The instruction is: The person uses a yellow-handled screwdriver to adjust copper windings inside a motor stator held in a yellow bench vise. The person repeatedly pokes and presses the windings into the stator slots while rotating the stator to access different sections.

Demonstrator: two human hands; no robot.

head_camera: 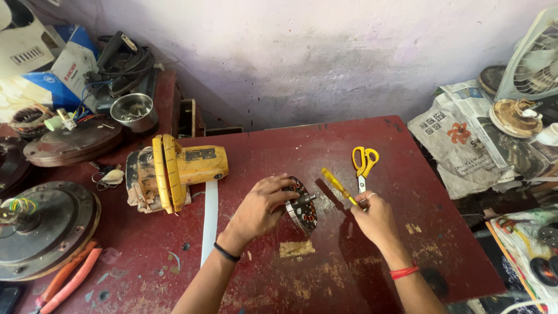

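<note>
Left hand (260, 206) grips round copper-wound metal stator (302, 206) on edge by its rim, likely heavy, rigid, windings fragile; right hand (375, 216) clasps yellow-handled screwdriver (339, 186).

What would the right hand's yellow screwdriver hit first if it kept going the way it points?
Likely nothing nearby: the right hand holds the yellow screwdriver angled up-left, past the wound motor core, over bare red table. Depth is unclear.

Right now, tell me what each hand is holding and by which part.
The left hand holds the wound stator upright on the table, fingers over its rim. The right hand holds the yellow-handled screwdriver near its lower end, handle pointing up.
</note>
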